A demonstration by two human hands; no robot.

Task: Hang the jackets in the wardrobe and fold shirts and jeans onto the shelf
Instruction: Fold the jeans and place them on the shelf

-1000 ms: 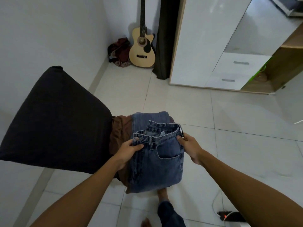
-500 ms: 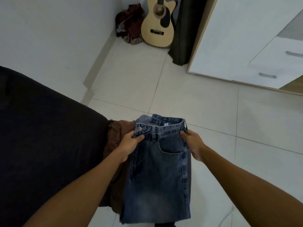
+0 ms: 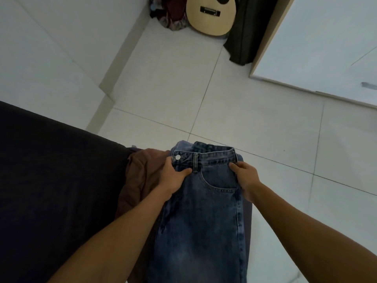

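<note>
Since a second ago the jeans (image 3: 201, 211) have unfolded and now hang long from their waistband, and the view has tipped down. From the left: a dark mattress (image 3: 51, 180), a brown garment (image 3: 138, 180), then the left hand (image 3: 173, 176) pinching the waistband by the button, and the right hand (image 3: 244, 178) gripping its other end.

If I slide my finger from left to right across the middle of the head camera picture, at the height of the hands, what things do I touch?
black cushion → brown garment → left hand → jeans → right hand → white floor tiles
</note>
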